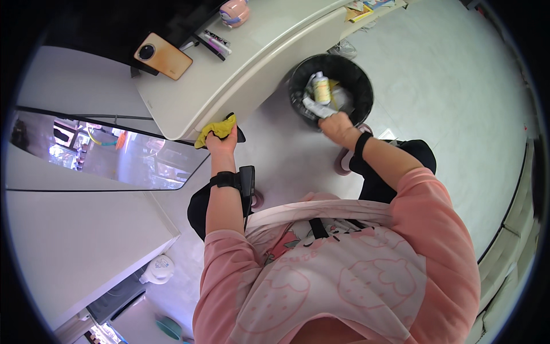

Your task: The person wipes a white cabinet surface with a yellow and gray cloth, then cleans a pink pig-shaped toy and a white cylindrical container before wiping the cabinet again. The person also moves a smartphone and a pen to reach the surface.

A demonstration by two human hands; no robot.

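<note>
A bright yellow cloth point(217, 130) is bunched in my left hand point(223, 144), against the rounded front edge of a cream cabinet point(258, 64). Part of a flat black item point(241, 134) shows beside that hand, its rest hidden by the fingers and cloth. My right hand point(339, 127), slightly blurred, has its fingers curled at the near rim of a round black bin point(366, 86). Right by those fingers, a white crumpled strip point(318, 107) lies inside the bin; whether they grip it or the rim is unclear. A white bottle with a yellow label point(321, 89) sits among the bin's contents.
On the cabinet top are an orange-gold phone point(165, 58), several slim tubes point(217, 45) and a pink figure-shaped container point(235, 13). A dark glossy panel point(107, 150) lies at left. A shoe point(343, 48) stands behind the bin; a white jug point(159, 270) is at lower left.
</note>
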